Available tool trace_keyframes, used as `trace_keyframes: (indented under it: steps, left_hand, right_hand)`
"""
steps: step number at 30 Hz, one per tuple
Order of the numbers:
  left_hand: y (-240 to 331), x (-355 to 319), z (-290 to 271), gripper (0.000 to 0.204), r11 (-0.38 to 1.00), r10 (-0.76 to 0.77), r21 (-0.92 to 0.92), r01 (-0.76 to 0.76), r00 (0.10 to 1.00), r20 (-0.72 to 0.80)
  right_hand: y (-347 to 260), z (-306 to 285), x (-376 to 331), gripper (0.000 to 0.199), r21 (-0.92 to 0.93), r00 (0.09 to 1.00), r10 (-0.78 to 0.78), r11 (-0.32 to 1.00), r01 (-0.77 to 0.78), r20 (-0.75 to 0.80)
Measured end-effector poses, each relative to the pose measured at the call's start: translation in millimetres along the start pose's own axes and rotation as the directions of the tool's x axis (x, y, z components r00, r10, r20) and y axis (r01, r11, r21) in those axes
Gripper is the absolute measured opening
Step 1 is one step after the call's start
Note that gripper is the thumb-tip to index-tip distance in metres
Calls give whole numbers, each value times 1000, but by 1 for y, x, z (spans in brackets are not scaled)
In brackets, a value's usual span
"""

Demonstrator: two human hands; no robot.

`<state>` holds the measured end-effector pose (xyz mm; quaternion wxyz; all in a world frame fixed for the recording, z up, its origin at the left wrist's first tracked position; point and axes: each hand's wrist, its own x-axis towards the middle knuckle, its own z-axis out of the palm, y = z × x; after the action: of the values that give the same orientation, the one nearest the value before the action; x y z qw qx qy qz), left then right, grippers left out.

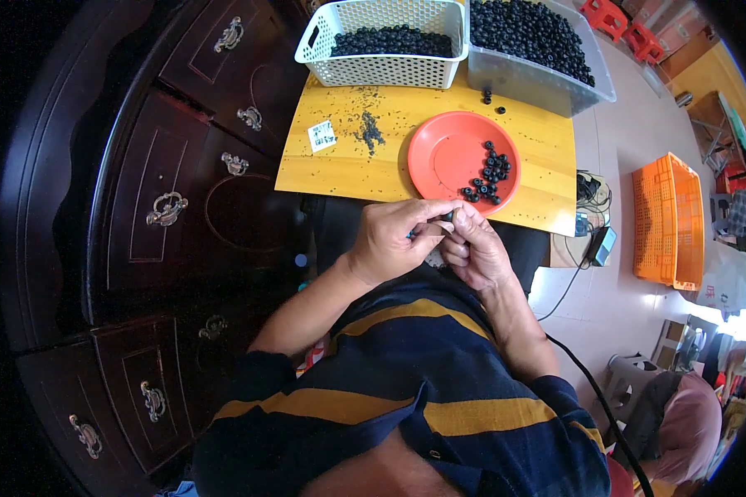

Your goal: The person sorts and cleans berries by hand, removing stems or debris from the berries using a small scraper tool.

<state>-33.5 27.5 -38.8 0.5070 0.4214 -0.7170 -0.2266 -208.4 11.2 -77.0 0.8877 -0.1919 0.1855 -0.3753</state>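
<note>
In front of my body, just off the near edge of the yellow table (pixel 547 170), my two hands meet fingertip to fingertip. Between them is a small round black part (pixel 448 217), mostly covered by fingers. My left hand (pixel 389 238) is closed, its thumb and forefinger pinching at the part; a bit of teal shows inside its curled fingers, too small to name. My right hand (pixel 479 247) grips the part from the other side. Just beyond, a red plate (pixel 441 157) holds several loose black parts (pixel 494 170) on its right side.
A white perforated basket (pixel 381 73) and a clear plastic bin (pixel 524 89), both with black parts, stand at the back. Black scraps (pixel 370 132) and a white printed label (pixel 322 136) lie on the table. Dark drawers (pixel 166 207) stand left, an orange crate (pixel 667 224) right.
</note>
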Motion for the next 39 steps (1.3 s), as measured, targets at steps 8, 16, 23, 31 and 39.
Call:
trace_keyframes:
  steps: [8,16,23,31,39]
  left_hand:
    - [1,-2,-10,16,966,203,179,-188,977,-66]
    - [1,7,-30,39,981,-130,168,101,977,170]
    - [4,8,-25,42,973,-47,232,-9,971,233]
    - [2,9,-25,41,933,22,343,-111,967,253]
    - [-5,4,-19,39,930,26,347,-121,963,267]
  right_hand:
    - [3,1,3,19,63,1000,-23,998,22,16]
    - [1,0,-1,22,-62,999,12,998,-10,30]
    - [2,-2,-2,22,-113,996,12,994,-3,83]
    - [5,-8,-1,19,-36,996,25,999,-22,82]
    - [5,-3,-2,14,44,996,37,998,-41,85]
